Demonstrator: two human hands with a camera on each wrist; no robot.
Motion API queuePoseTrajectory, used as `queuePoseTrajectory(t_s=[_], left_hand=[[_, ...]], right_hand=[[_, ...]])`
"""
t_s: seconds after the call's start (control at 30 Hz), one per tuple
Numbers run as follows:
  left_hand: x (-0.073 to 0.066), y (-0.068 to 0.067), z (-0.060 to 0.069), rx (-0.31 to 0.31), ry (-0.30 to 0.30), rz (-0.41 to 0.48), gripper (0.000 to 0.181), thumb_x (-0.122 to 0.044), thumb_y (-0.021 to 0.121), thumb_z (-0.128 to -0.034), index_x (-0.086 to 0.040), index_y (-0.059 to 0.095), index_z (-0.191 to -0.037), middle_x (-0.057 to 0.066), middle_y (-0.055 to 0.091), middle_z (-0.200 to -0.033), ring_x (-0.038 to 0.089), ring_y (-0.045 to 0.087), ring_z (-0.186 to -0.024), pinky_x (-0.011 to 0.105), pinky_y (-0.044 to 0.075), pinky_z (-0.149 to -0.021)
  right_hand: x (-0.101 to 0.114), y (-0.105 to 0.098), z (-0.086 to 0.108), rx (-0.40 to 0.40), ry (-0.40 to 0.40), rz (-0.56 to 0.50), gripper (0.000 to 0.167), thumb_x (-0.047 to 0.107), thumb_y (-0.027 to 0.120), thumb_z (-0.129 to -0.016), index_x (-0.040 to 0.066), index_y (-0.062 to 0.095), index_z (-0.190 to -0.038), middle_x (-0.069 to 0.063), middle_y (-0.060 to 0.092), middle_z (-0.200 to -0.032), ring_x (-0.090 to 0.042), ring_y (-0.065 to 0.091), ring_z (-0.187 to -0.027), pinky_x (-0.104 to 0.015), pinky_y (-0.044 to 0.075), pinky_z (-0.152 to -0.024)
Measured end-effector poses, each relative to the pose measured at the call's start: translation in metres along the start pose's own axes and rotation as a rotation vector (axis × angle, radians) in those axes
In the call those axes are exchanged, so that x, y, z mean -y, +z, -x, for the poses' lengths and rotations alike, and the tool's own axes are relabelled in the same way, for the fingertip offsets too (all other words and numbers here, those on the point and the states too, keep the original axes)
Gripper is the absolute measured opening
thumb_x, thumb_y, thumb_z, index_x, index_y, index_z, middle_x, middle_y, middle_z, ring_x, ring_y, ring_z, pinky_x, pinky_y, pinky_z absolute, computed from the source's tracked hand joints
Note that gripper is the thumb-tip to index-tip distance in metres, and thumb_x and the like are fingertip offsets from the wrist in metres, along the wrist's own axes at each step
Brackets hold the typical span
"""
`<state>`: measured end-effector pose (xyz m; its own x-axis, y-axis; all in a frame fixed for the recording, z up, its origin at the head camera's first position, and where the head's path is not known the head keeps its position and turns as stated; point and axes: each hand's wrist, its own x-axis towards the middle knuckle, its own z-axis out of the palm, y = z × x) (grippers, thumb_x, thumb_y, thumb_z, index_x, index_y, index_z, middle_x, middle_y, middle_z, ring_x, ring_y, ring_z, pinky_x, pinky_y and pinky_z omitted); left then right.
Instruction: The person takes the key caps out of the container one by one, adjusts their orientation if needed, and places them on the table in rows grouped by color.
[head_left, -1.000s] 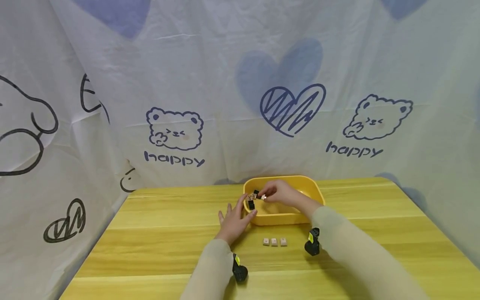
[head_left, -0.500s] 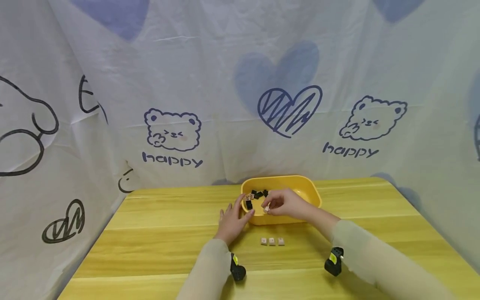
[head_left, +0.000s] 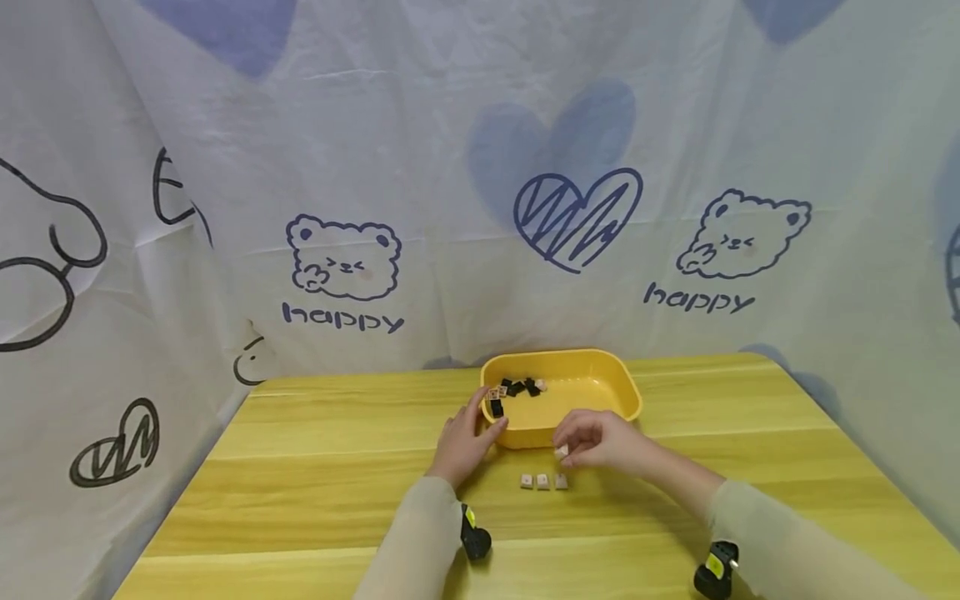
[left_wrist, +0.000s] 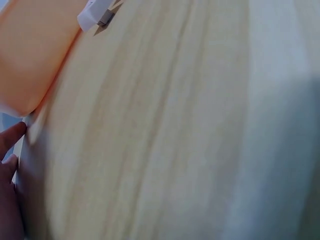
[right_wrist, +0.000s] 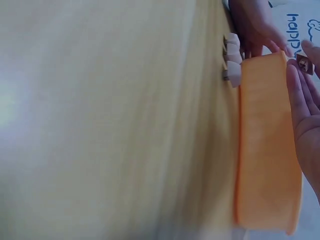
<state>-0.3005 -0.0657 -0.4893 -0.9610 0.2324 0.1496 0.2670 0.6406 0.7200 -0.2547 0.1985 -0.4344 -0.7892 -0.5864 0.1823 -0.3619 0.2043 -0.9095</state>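
Observation:
In the head view, my right hand (head_left: 606, 442) pinches a small pale keycap (head_left: 561, 451) between thumb and fingers, just in front of the yellow bin (head_left: 558, 437). The right wrist view shows the hollow underside of this keycap (right_wrist: 304, 64). My left hand (head_left: 461, 446) rests against the bin's left front corner with thumb and fingers spread. Three pale keycaps stand in a short row on the table, the nearest to my right hand being the right-end keycap (head_left: 561, 482). Inside the bin's left part lie several black pieces (head_left: 517, 387) and a few pale keycaps (head_left: 493, 394).
The wooden table (head_left: 322, 483) runs back to a hanging printed cloth (head_left: 450, 167), which stands close behind the bin. Another cloth side hangs at the left. A black wrist camera (head_left: 475, 537) sits on the left sleeve, another camera (head_left: 716, 571) on the right.
My right hand has come out of the bin with a keycap and moved toward me, over the table near the row. The left hand has stayed at the bin's corner.

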Motion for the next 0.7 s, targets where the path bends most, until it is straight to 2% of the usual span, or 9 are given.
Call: queuePoseTrajectory(t_s=[0.2, 0.43, 0.57, 0.7], left_hand=[[0.000, -0.001, -0.001, 0.009, 0.014, -0.010, 0.075, -0.061, 0.050, -0.0941, -0.026, 0.024, -0.156, 0.014, 0.041, -0.150, 0.035, 0.037, -0.137, 0.055, 0.010, -0.116], [0.002, -0.002, -0.001, 0.019, 0.001, -0.003, 0.076, -0.062, 0.050, -0.0936, -0.026, 0.024, -0.156, 0.014, 0.039, -0.151, 0.034, 0.037, -0.137, 0.055, 0.007, -0.116], [0.002, -0.002, -0.001, 0.027, -0.003, -0.002, 0.076, -0.062, 0.049, -0.0938, -0.027, 0.023, -0.156, 0.014, 0.039, -0.151, 0.034, 0.037, -0.137, 0.055, 0.006, -0.116], [0.001, -0.002, -0.001, 0.027, 0.011, -0.007, 0.075, -0.059, 0.049, -0.0953, -0.024, 0.023, -0.156, 0.015, 0.040, -0.150, 0.035, 0.039, -0.136, 0.056, 0.007, -0.116]], right_hand=[[-0.007, 0.000, 0.012, -0.042, -0.007, -0.017, 0.021, -0.004, 0.076, -0.079, -0.008, 0.068, -0.099, -0.021, 0.063, -0.102, -0.016, 0.065, -0.085, -0.030, 0.057, -0.076], [-0.015, 0.001, 0.020, -0.021, -0.004, -0.011, 0.016, -0.003, 0.074, -0.083, -0.006, 0.069, -0.097, -0.020, 0.063, -0.101, -0.016, 0.065, -0.086, -0.030, 0.057, -0.075], [-0.017, 0.004, 0.025, -0.027, 0.043, -0.020, 0.020, -0.005, 0.072, -0.081, -0.008, 0.067, -0.100, -0.019, 0.064, -0.103, -0.019, 0.066, -0.089, -0.029, 0.056, -0.078], [-0.020, 0.007, 0.029, -0.074, 0.102, -0.014, 0.023, -0.009, 0.070, -0.078, -0.011, 0.066, -0.101, -0.018, 0.064, -0.100, -0.021, 0.065, -0.087, -0.026, 0.056, -0.077]])
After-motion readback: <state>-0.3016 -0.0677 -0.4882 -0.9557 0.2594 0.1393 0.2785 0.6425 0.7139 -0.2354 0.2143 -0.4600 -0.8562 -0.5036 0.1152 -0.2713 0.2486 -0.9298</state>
